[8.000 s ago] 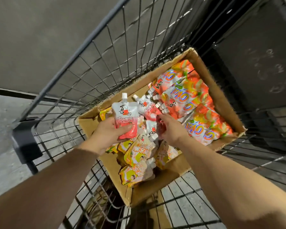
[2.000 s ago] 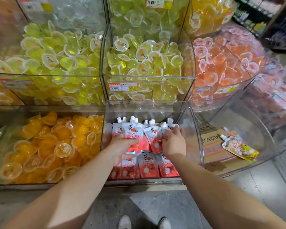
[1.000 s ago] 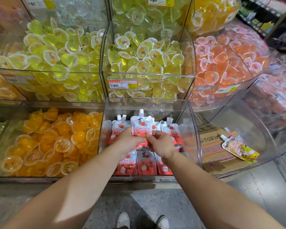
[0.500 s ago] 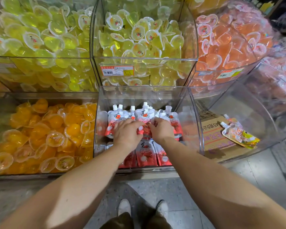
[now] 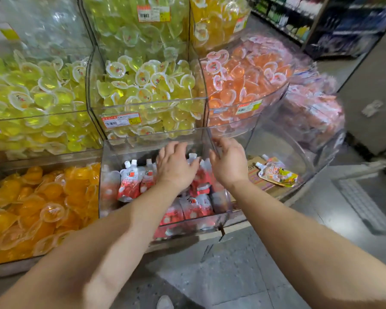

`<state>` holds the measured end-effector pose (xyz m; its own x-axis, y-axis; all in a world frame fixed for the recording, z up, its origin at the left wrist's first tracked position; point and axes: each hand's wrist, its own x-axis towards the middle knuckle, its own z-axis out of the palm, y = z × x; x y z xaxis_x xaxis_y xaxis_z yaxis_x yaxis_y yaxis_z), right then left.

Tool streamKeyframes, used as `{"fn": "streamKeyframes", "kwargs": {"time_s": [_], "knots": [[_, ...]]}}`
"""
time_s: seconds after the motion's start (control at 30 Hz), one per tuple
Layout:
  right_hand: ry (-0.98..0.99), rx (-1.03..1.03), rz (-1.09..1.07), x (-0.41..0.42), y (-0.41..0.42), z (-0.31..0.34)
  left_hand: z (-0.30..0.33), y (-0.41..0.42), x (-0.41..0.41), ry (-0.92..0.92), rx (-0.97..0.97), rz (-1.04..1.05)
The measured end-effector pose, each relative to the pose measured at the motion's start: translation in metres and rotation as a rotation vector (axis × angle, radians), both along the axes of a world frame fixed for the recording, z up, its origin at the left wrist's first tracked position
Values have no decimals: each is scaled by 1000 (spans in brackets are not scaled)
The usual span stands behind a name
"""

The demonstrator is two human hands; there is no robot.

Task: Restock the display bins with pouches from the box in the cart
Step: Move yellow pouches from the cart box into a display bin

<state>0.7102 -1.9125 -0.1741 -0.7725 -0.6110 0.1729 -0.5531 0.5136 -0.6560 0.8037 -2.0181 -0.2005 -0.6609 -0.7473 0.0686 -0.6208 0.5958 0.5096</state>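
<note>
Two hands over the clear bin (image 5: pixel 112 175) of red pouches (image 5: pixel 129 186), left hand (image 5: pixel 176 168) grip released, right hand (image 5: pixel 228 166) grip released

Price label (image 5: pixel 121 120) on yellow jelly bin, barcode only, print too blurred

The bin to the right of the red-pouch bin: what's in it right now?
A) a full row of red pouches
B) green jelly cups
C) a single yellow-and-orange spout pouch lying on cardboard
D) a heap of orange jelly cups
C: in the curved clear bin only one yellow-and-orange spout pouch lies flat on a piece of cardboard, with nothing else visible around it.
</note>
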Motion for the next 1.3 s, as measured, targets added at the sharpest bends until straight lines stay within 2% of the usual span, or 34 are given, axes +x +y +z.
{"fn": "streamKeyframes", "kwargs": {"time_s": [0.07, 0.2, 0.4, 0.57, 0.83, 1.07, 1.3], "knots": [[96, 120, -80, -26, 39, 12, 23, 30, -34, 40, -45, -48], [74, 317, -255, -83, 158, 18, 48, 127, -110, -46, -118, -244], [24, 323, -503, -158, 355, 38, 63, 320, -218, -97, -175, -550], [2, 323, -670, -205, 479, 44, 72, 442, -291, -104, -230, -726], [-53, 320, -877, -308, 597, 20, 56, 559, -422, -137, -287, -938], [-116, 327, -992, -462, 673, 11, 40, 624, -602, -173, -289, -1063], [-146, 307, -1137, -612, 765, 20, 55, 724, -767, -99, -359, -1238]]}}
